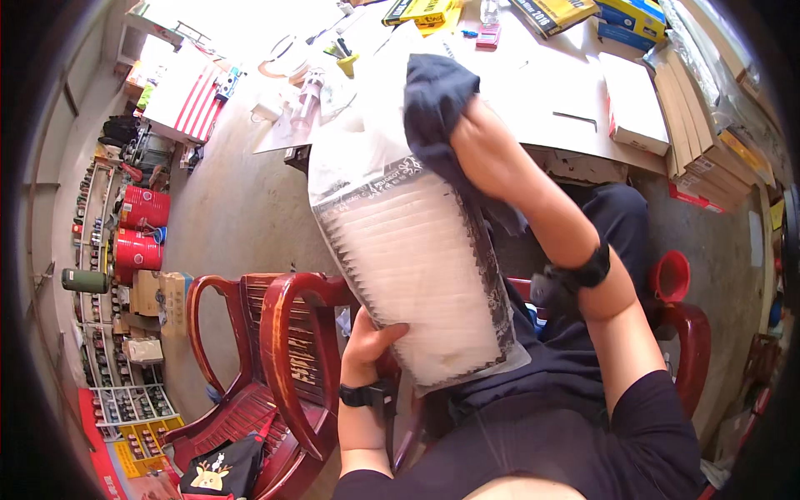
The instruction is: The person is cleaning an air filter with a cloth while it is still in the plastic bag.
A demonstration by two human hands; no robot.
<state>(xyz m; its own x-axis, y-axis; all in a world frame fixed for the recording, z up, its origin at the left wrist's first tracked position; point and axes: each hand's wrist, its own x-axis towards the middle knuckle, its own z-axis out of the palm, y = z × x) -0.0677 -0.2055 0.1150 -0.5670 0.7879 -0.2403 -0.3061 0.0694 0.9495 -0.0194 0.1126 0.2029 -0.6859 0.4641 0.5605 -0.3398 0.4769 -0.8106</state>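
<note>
A pleated white air filter [412,267] with dark saw-toothed edging lies tilted in front of me, inside a clear plastic bag [343,162]. At its lower left edge my left hand [371,340] is closed on it, thumb on top and the other fingers hidden underneath. Dark blue cloth [437,93] covers the fingers of my right hand [485,154], which grips it at the bag's upper end, near the table's front edge. More of the cloth hangs down beside the filter's right side. Both wrists carry black bands.
Beyond the bag is a white table [533,87] with yellow boxes, a hex key [575,119] and a white box [633,104]. Red-brown wooden chairs [292,333] stand at left. Flat cartons [700,125] lean at right. Red drums [142,208] and shelving line the left wall.
</note>
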